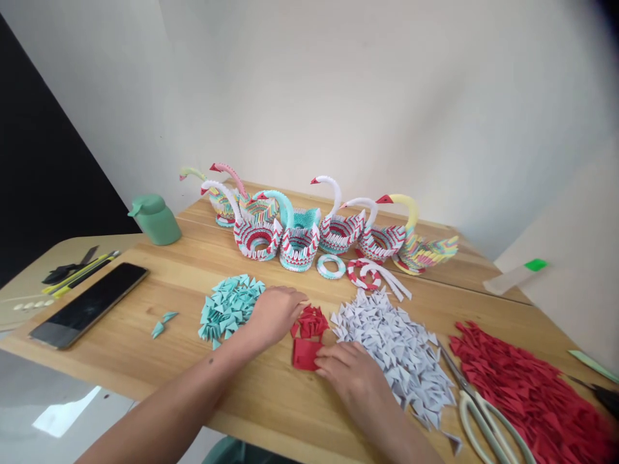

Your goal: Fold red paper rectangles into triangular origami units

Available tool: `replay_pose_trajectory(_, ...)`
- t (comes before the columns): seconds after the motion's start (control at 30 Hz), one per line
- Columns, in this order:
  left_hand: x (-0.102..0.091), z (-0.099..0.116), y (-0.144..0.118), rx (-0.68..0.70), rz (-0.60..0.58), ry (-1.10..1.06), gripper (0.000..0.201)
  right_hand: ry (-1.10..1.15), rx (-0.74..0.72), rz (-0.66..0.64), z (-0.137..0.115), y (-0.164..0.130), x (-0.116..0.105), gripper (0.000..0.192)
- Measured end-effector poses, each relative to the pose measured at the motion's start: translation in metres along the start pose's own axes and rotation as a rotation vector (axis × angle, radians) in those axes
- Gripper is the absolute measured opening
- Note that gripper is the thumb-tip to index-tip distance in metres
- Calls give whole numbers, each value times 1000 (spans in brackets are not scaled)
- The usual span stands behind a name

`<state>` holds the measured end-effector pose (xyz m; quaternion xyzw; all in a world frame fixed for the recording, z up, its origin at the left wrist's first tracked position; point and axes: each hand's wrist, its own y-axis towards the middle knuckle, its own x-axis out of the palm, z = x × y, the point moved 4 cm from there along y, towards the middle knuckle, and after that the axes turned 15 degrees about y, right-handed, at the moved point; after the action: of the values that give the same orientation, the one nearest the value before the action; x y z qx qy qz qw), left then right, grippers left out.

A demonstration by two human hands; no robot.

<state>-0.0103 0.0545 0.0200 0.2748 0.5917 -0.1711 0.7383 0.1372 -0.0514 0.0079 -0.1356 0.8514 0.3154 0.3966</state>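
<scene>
Both hands lie low on the wooden table (203, 380), close together over a small cluster of red paper pieces (309, 335). My left hand (275, 314) rests palm down with its fingers loosely curled, the fingertips touching the upper left edge of the red pieces; whether it pinches anything I cannot tell. My right hand (351, 374) lies flat with fingers stretched towards the left, its fingertips pressing on the lower part of the red pieces, a flat folded bit showing just beyond them.

Going down in size from the table: along its far side stands a row of paper swans (309, 222) built from folded triangles in red, white, teal and yellow, their necks curved upward. At the right, a broad heap of red folded triangles (527, 386) spreads to the table's edge. Between that heap and my right hand lies a pile of white folded triangles (396, 341), touching the hand's outer side. A dark phone (91, 303) lies face up at the left. Just left of my left hand sits a smaller pile of teal folded triangles (229, 306), with two loose teal pieces (163, 322) well apart from it. Scissors (478, 403) with pale handles lie between the white and red heaps. A green bottle (155, 219) stands at the far left corner. In front of the swans lie a teal paper ring (331, 265) and a red-and-white ring (363, 272), side by side
</scene>
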Motion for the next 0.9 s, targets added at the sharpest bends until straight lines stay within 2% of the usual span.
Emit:
replay_pose_trajectory(0.07, 2, 1, 0, 3, -25, -12, 23, 66, 94, 29, 6, 10, -19, 23)
replay_pose_trajectory(0.2, 2, 4, 2, 16, -42, -69, 22, 242, 443, 167, 28, 34, -51, 13)
replay_pose_trajectory(0.27, -4, 4, 2, -23, 7, -169, 26, 370, 526, 199, 37, 43, -53, 15)
replay_pose_trajectory(0.33, -7, 3, 2, -68, 36, -365, 33, 480, 553, 212, 42, 47, -46, 22)
replay_pose_trajectory(0.4, -6, 5, 2, -77, 6, -621, 36, 537, 564, 212, 43, 46, -37, 27)
replay_pose_trajectory(0.5, 3, 13, 1, -89, -102, -932, 29, 540, 563, 188, 42, 40, -26, 29)
replay_pose_trajectory(0.6, 12, 19, -1, -156, -150, -1048, 25, 538, 537, 190, 41, 35, -26, 26)
replay_pose_trajectory(0.77, 17, 14, 0, -307, -143, -1201, 38, 514, 415, 355, 42, 29, -38, 20)
replay_pose_trajectory(0.9, 14, 12, 0, -370, -143, -1306, 41, 355, 213, 309, 38, 31, -41, 20)
